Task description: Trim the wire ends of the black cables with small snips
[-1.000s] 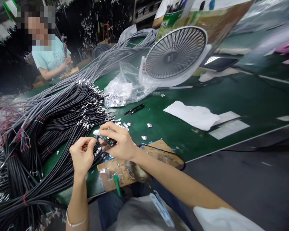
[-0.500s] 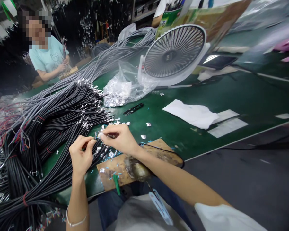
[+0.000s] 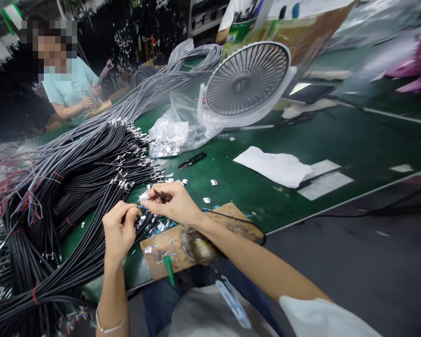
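Pinching the end of a thin black cable [image 3: 135,216], the left hand [image 3: 118,232] has its thumb and forefinger pressed together on the sheath just above the near-left corner of the wooden board [image 3: 196,238]. The right hand [image 3: 173,203] hovers over the board's far-left edge, its thumb and forefinger closed on a small silvery foil piece [image 3: 142,196] at the cable's tip; a dark strand shows between its fingers, though what it is cannot be told. The cable end thus lies between the two hands, touching the fingertips of both. Left of the board lies the big bundle of black cables [image 3: 73,187]. Beyond the board stand a plastic bag of foil scraps [image 3: 177,131] and a white fan [image 3: 247,79].

Against half a second ago, the left hand sits slightly lower and nearer the board, while the right hand's grip on the foil is unchanged.
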Tool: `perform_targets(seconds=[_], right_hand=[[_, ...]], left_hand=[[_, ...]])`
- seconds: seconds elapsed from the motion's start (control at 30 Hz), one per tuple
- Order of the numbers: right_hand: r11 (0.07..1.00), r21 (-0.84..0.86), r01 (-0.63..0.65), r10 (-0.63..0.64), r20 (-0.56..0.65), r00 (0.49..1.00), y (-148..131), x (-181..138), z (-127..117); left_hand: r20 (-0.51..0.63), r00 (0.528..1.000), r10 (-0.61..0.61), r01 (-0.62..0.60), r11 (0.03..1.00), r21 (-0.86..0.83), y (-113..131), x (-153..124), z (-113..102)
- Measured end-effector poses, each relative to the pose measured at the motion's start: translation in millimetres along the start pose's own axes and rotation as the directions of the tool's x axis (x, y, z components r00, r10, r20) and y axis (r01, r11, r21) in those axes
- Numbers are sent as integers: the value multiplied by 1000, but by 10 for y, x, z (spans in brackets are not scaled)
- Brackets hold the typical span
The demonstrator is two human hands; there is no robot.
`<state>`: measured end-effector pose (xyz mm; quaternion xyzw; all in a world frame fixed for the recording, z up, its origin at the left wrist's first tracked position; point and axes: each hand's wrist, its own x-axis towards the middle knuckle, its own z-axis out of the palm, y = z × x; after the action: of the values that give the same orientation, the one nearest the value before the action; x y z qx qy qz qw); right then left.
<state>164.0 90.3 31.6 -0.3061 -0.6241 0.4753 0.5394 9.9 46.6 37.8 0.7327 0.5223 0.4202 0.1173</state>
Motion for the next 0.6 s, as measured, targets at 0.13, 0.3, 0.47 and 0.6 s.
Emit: perform_targets(seconds=[0.13, 0.3, 0.47, 0.6], right_hand=[[998, -44, 36, -38, -35, 999, 15, -11, 11], [999, 5, -54, 54, -36, 998, 31, -13, 63], [996, -28, -82, 80, -46, 996, 13, -23, 94], [993, -23, -119, 118, -22, 993, 24, -17, 90]], left_hand=[[-9, 1000, 15, -15, 999, 36, 2, -11, 19], [-94, 995, 44, -32, 993, 117, -15, -12, 55], [-152, 988, 34, -22, 997, 75, -61, -15, 83], [-162, 983, -85, 76, 995, -61, -61, -19, 93]])
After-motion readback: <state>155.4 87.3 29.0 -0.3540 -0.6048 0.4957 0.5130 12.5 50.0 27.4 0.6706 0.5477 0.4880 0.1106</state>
